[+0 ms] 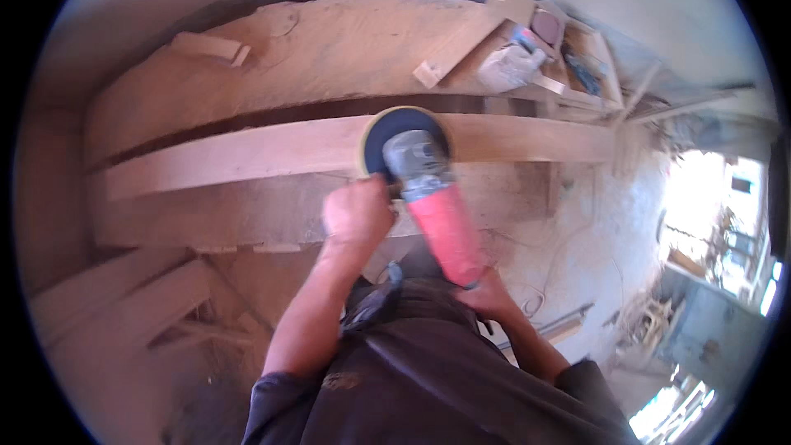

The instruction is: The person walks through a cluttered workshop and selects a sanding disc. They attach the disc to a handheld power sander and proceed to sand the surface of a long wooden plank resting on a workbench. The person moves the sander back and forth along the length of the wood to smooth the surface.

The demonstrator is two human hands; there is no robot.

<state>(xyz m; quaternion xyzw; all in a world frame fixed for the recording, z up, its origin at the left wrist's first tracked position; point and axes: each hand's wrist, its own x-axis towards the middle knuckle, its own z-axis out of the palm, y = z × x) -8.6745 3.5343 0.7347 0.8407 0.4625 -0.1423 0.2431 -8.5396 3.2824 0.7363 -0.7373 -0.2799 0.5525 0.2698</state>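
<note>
A red angle sander (449, 231) with a grey metal head lies across the middle of the view. Its round black pad (383, 133) with a yellowish rim rests over a long wooden board (264, 152); from above I cannot tell how firmly it touches. My left hand (358, 210) is closed in a fist beside the sander's head, where a side handle would be mostly hidden by the fingers. At the rear of the red body, my right hand (489, 295) wraps round the grip, partly blurred.
Behind the board runs a dusty workbench (346, 49). It bears a short wood block (210, 48), a plank (461, 49), and a whitish bag-like thing (511, 66). Stacked timber (140, 297) lies at lower left. A cable (534, 301) loops on the floor at right.
</note>
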